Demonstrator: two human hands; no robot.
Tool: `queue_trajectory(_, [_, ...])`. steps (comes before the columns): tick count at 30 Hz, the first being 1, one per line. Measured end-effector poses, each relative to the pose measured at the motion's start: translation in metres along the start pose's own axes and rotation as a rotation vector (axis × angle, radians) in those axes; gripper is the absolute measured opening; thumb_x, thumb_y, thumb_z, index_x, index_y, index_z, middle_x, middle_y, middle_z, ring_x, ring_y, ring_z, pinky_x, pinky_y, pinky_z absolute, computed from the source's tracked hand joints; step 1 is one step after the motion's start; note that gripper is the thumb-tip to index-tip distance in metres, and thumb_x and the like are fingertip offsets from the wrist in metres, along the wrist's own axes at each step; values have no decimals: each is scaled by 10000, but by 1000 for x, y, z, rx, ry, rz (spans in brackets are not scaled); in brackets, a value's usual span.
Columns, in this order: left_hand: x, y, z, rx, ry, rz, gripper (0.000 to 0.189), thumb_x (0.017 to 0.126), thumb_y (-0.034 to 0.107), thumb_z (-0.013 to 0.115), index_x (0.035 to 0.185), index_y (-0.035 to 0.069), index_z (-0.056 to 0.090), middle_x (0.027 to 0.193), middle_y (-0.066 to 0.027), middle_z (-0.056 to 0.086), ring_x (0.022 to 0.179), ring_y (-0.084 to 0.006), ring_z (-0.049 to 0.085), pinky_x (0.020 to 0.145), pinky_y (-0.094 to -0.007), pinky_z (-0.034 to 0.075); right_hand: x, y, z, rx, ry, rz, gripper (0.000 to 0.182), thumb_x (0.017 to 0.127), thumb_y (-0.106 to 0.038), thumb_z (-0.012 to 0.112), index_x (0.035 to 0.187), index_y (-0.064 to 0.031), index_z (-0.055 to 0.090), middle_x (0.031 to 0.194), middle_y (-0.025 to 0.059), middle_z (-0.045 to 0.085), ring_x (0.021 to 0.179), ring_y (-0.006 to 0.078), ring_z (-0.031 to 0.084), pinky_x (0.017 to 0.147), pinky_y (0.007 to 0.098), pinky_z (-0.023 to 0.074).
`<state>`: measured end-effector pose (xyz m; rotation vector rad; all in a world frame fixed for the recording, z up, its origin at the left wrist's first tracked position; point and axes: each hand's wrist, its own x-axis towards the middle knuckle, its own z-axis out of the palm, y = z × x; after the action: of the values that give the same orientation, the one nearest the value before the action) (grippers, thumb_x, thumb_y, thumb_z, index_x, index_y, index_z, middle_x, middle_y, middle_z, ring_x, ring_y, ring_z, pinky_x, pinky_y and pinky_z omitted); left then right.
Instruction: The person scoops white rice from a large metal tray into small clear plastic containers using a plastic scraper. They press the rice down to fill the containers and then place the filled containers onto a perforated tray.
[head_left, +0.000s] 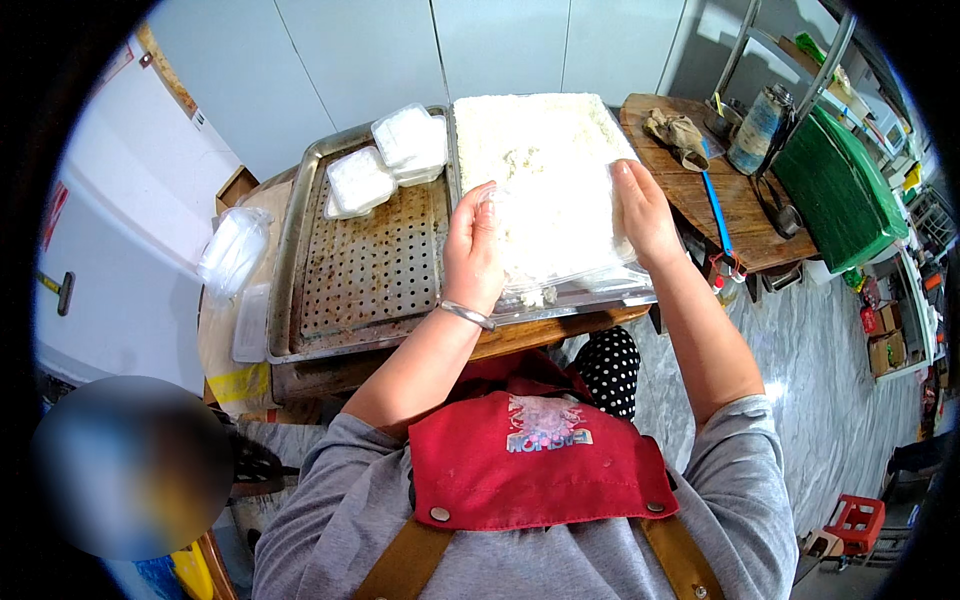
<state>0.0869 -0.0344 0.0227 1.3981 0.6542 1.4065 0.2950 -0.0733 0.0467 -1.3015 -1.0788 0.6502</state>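
My left hand (474, 251) and my right hand (646, 217) grip a clear plastic box (562, 259) from its two sides. Glare hides much of what is inside it. Behind and beneath the box lies a white crumbly food (525, 124), heaped across a metal tray (570, 306). A few loose crumbs (536, 298) sit by the tray's near edge. To the left stands a perforated metal tray (367, 277), brown-stained. White-filled plastic boxes are stacked at its far end, one pile (361, 180) in front of another (411, 142).
Left of the trays lie a clear plastic bag (236, 251) and a plastic container (251, 322). On a wooden table (675, 180) at right are a crumpled cloth (677, 135), a blue-handled tool (717, 210) and a flask (761, 127). A green-covered block (840, 191) stands beside it.
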Motion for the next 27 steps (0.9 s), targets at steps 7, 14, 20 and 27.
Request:
queue_trajectory(7, [-1, 4, 0, 10, 19, 18, 298, 966, 192, 466, 1192, 3, 510, 1082, -72, 590, 981, -124, 531, 888, -260, 417, 5, 0, -3, 199, -52, 117, 393, 977, -326, 442, 1183, -1, 521, 1065, 61, 579, 990, 120, 522, 873, 262, 411])
queue_trajectory(14, [8, -2, -3, -67, 23, -131, 291, 946, 203, 519, 1168, 22, 464, 1048, -35, 536, 972, -108, 492, 865, -261, 416, -3, -4, 1, 333, -78, 92, 345, 983, -272, 430, 1157, 16, 507, 1051, 63, 569, 973, 129, 523, 857, 266, 425])
queue_trajectory(20, [4, -4, -10, -590, -14, -362, 278, 953, 333, 489, 1057, 75, 491, 906, 2, 529, 777, -74, 496, 694, -225, 428, 0, 15, 0, 276, 51, 136, 358, 979, -257, 441, 1170, 41, 494, 1069, 87, 573, 978, 145, 533, 857, 260, 427])
queue_trajectory(27, [-1, 2, -17, -725, -17, -389, 147, 915, 183, 560, 996, 66, 523, 912, 2, 545, 776, -73, 510, 681, -211, 438, -3, 9, 8, 305, 78, 193, 383, 977, -253, 446, 1194, 60, 474, 1086, 106, 574, 980, 158, 545, 860, 268, 440])
